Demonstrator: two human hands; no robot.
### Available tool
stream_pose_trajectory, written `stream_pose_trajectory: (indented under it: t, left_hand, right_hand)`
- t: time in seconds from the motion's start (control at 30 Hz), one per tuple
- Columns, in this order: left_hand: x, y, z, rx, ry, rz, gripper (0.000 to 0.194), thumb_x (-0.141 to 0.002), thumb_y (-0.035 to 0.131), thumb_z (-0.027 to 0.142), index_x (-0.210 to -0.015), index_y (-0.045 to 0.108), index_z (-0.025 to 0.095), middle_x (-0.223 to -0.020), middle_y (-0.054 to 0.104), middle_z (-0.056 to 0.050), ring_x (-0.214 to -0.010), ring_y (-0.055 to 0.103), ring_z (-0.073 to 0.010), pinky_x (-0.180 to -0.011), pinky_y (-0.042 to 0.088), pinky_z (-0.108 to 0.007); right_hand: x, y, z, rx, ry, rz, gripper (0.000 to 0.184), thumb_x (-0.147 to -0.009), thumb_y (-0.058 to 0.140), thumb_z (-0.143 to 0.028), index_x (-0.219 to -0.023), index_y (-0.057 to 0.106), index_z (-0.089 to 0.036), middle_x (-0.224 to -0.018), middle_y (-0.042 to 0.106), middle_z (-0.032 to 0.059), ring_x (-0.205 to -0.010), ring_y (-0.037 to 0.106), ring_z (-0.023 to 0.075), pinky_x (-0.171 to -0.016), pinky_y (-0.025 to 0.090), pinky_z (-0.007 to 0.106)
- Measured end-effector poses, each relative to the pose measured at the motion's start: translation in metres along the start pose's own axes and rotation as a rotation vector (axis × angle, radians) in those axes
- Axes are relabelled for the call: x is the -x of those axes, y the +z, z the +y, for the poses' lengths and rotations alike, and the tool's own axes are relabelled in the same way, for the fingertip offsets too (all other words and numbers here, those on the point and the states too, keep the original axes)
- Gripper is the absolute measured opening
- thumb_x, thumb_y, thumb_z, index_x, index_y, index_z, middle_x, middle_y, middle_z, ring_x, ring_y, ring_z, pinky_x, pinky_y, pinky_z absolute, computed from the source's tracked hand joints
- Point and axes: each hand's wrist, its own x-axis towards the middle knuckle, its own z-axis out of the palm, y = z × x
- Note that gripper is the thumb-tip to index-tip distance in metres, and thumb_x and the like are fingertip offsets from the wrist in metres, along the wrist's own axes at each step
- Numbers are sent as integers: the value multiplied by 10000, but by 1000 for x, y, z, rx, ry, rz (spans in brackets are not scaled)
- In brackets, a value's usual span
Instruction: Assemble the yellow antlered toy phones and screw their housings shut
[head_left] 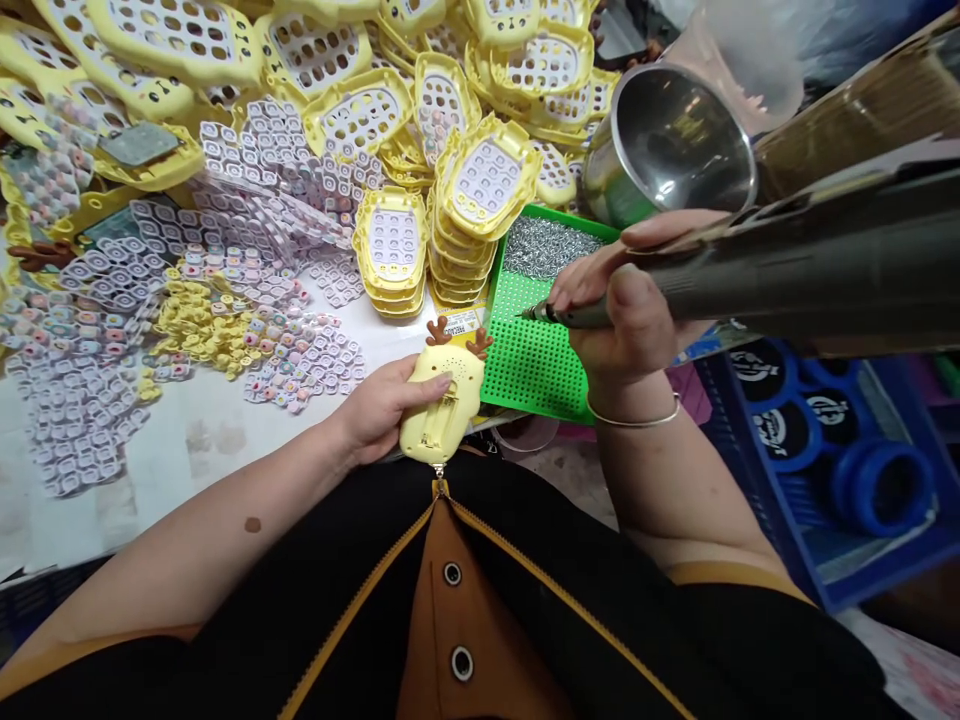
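Note:
My left hand [379, 408] is closed round a yellow toy phone [442, 400] with brown antlers, held back side up at the near table edge. My right hand [630, 310] grips an electric screwdriver [787, 270]; its thin tip points left and rests over the green perforated tray [532, 365]. A heap of small silver screws [544, 245] fills the far part of that tray. A thin bangle sits on my right wrist.
Stacks of yellow phone shells [457, 215] stand behind the tray, with more piled across the back. Sheets of pastel rubber keypads [112, 300] and loose yellow buttons [199, 325] cover the left. A steel cup [667, 150] stands at the far right. A blue crate [840, 450] sits lower right.

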Motion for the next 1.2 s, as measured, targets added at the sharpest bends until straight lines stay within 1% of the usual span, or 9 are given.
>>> stream_pose_trajectory:
  t: [0.17,0.3,0.47,0.7,0.77,0.93,1.07,1.13,1.2]
  left_hand:
    - [-6,-2,1,66,68,121,343,-772,728,194,-1101,646,145,-1021,757,-118,-846,720,-225,-817,573,-350]
    - [-7,-1,3,74,64,124,370,-771,728,189,-1127,633,150,-1048,751,-123,-871,720,-235,-824,579,-360]
    - [-7,0,2,66,66,128,359,-772,727,195,-1116,634,148,-1044,751,-126,-858,723,-232,-832,581,-361]
    - [-6,-1,2,52,90,118,413,-711,760,148,-1107,644,154,-1024,757,-108,-884,727,-249,-896,564,-404]
    - [-4,-1,1,48,97,113,419,-688,769,126,-1089,653,156,-1013,759,-102,-890,725,-248,-888,562,-392]
    - [-4,-1,-2,17,93,93,422,-660,777,82,-1064,672,137,-1012,758,-104,-875,714,-217,-836,550,-340]
    - [-5,-1,-7,0,115,87,402,-663,790,110,-1050,683,127,-1013,751,-104,-844,696,-200,-856,523,-355]
    - [-5,0,-9,-5,139,86,403,-657,801,129,-1043,687,135,-1003,746,-88,-841,685,-192,-860,507,-348]
    - [-4,0,-10,-8,151,82,396,-655,810,149,-1032,690,140,-989,739,-72,-849,676,-184,-854,495,-333]
  right_hand:
    - [2,-4,7,-49,-4,-19,198,-788,734,-380,-954,654,-307,-552,457,-76,-364,461,102,-346,389,246]
    - [3,-5,9,-35,77,-39,231,-772,768,-403,-947,638,-328,-546,478,-76,-368,461,115,-358,420,272]
    - [2,-3,8,-15,39,-37,163,-783,743,-376,-910,667,-307,-532,480,-81,-352,447,101,-333,403,251]
    - [4,-7,10,-7,66,-109,197,-767,766,-376,-921,667,-303,-556,504,-80,-385,504,105,-370,444,251]
    - [3,-5,4,-13,61,-73,180,-782,756,-370,-929,671,-311,-567,508,-76,-390,502,106,-366,429,251]
    - [4,15,-39,-64,60,41,163,-774,757,-368,-920,703,-322,-575,523,-69,-431,500,122,-414,443,286]
    - [14,40,-68,-162,108,-32,168,-785,725,-339,-942,707,-280,-565,529,-62,-441,526,132,-450,498,319]
    - [19,48,-68,-191,138,-94,197,-769,738,-385,-940,680,-306,-543,534,-66,-433,536,143,-456,519,331]
    - [23,54,-61,-192,252,-193,269,-733,762,-490,-924,629,-356,-507,516,-84,-406,514,148,-458,530,338]
